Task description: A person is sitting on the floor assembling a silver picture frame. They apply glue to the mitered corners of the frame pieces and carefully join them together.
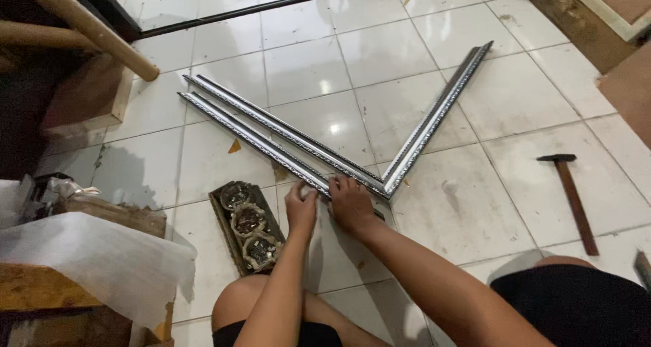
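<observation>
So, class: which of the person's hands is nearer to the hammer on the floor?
Right. The right hand rests at the frame strips' corner, on the hammer's side; the left hand lies beyond it, beside the wooden tray.

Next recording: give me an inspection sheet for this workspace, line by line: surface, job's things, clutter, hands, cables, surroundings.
Surface: white tiled floor, glossy, with some scuffs and small scraps.
Job's things: three silver moulding strips laid in a V, meeting at a corner joint; two lie side by side on the left arm of the V.
Clutter: hammer lying apart on the right; wooden tray of small metal bits; white sheet over wood at left.
Hands: left hand and right hand press on the strips near the joint.
Cables: nothing seen.
Surroundings: wooden poles upper left; boards upper right.
</observation>
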